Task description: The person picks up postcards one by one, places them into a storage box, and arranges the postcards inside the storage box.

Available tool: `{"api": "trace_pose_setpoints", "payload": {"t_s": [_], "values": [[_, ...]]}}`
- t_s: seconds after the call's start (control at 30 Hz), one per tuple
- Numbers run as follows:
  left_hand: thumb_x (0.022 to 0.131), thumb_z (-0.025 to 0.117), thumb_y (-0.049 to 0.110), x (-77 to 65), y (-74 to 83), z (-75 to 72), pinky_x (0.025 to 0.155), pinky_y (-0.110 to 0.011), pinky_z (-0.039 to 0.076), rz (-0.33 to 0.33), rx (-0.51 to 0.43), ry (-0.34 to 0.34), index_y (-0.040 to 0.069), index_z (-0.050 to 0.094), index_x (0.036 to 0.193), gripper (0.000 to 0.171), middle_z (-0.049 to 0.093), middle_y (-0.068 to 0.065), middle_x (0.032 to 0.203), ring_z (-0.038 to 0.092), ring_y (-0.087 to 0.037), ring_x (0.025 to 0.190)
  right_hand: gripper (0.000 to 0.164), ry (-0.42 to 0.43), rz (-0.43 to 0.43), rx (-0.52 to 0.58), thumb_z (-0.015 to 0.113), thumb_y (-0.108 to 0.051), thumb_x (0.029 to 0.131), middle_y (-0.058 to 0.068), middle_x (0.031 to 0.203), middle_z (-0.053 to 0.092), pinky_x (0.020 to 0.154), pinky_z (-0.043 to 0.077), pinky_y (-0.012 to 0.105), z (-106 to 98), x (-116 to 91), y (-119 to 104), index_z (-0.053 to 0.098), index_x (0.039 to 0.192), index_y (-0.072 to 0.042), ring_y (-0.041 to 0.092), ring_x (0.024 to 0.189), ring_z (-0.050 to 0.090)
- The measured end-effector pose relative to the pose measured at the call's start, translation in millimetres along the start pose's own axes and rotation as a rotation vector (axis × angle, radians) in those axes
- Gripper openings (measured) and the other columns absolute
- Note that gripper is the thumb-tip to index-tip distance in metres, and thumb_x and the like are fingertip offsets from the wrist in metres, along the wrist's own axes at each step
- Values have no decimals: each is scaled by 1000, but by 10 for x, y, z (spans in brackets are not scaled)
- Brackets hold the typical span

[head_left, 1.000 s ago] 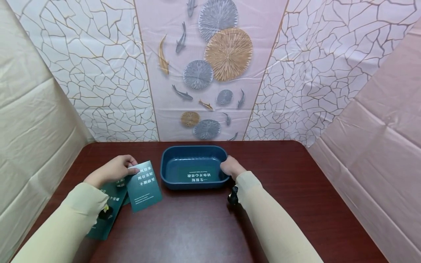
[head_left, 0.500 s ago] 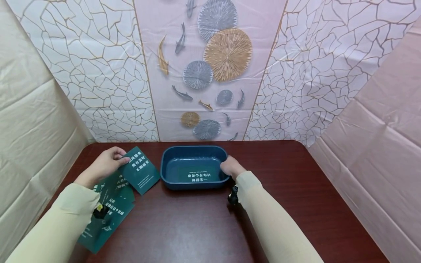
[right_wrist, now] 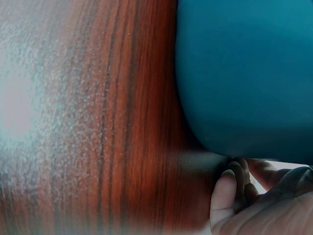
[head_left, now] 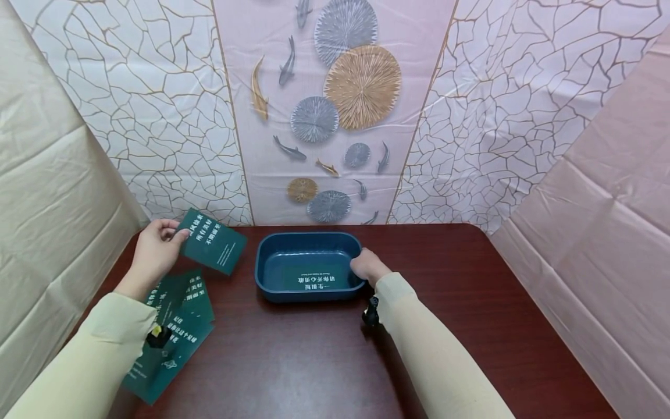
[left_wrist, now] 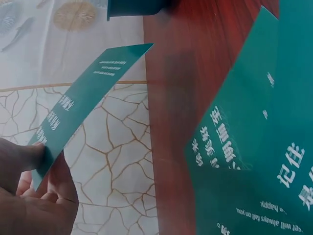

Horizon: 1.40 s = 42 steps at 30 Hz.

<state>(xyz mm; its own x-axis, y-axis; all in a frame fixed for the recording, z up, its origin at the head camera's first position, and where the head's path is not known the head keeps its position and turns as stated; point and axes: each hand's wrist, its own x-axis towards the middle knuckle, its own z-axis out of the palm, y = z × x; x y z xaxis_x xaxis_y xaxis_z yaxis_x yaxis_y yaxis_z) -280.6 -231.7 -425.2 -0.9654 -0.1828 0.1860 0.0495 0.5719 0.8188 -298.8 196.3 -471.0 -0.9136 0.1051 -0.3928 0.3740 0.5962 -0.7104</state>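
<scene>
My left hand [head_left: 157, 247] pinches the edge of a dark green card [head_left: 216, 243] with white Chinese writing, holding it up near the table's back left. In the left wrist view the card [left_wrist: 93, 95] tilts upward, thumb on one side and fingers on the other. More green cards [head_left: 180, 349] lie overlapping under my left forearm, which partly covers them. At the right end of a dark blue rectangular tray [head_left: 309, 298], my right hand [head_left: 370, 267] grips the rim. Another green card [head_left: 316, 279] lies flat inside. From the right wrist, bent fingers [right_wrist: 225, 196] show beside the tray's corner.
The dark red wooden table [head_left: 298, 361] has a patterned cloth [head_left: 183, 116] hanging behind it. Pale cloth also hangs at both sides. A small black device [head_left: 159, 336] sits on the left wrist, and another [head_left: 370, 313] on the right.
My left hand has moved back and left with its card, which has turned and drawn away from the tray. More of the overlapping cards shows than before. The right hand and tray have stayed put.
</scene>
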Motion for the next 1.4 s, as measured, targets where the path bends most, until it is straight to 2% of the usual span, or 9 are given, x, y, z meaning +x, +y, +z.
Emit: {"api": "trace_pose_setpoints", "payload": {"t_s": [0.17,0.37,0.57,0.67,0.9,1.17,1.27,1.4], "values": [[99,54,37,-4,70,28,66,-15,45,20,-68,12,1,44,127,46,59,-19,116,56,-19,90,56,3,1,-3,43,-8,99,20,150,33,104,35,54,-1,5,3,23,150,3,32,130,39],[99,52,37,-37,205,118,65,-19,50,31,-142,-49,2,38,130,49,59,-20,118,60,-13,82,56,2,8,-2,43,-9,99,19,151,33,104,34,53,2,17,14,22,150,3,32,130,38],[100,54,25,-50,355,266,73,-15,48,66,-206,-98,-1,34,137,50,57,-21,123,58,-27,111,59,-7,4,-7,43,-10,99,19,153,29,106,33,52,-12,10,9,19,151,2,32,134,34],[100,55,20,-48,409,354,74,-14,48,83,-236,-129,-1,32,138,49,57,-21,123,55,-32,117,60,-14,0,-16,42,-10,99,19,154,25,106,32,52,-21,9,9,17,152,3,33,136,32],[99,55,15,-49,471,571,69,-21,51,128,-235,-205,4,28,144,54,58,-20,120,61,-33,107,59,-16,-15,-26,41,-10,100,19,155,23,106,31,52,-19,7,10,16,152,3,34,137,29],[100,51,6,-84,601,820,72,-35,56,141,-249,-313,21,18,155,66,51,-19,123,62,-33,103,61,-15,-12,-27,40,-11,100,19,156,21,107,30,51,-18,33,26,14,153,2,34,140,25],[100,52,5,-97,649,934,74,-37,56,131,-250,-346,19,19,154,65,51,-18,122,62,-32,103,60,-9,-1,-23,41,-11,100,19,156,22,107,31,52,-16,39,25,14,153,2,34,139,27],[98,54,5,-140,712,1083,76,-39,56,106,-238,-376,12,22,150,61,51,-18,118,62,-32,104,60,-4,9,-18,42,-10,100,19,155,25,106,32,53,-9,47,21,16,152,2,33,137,30]]}}
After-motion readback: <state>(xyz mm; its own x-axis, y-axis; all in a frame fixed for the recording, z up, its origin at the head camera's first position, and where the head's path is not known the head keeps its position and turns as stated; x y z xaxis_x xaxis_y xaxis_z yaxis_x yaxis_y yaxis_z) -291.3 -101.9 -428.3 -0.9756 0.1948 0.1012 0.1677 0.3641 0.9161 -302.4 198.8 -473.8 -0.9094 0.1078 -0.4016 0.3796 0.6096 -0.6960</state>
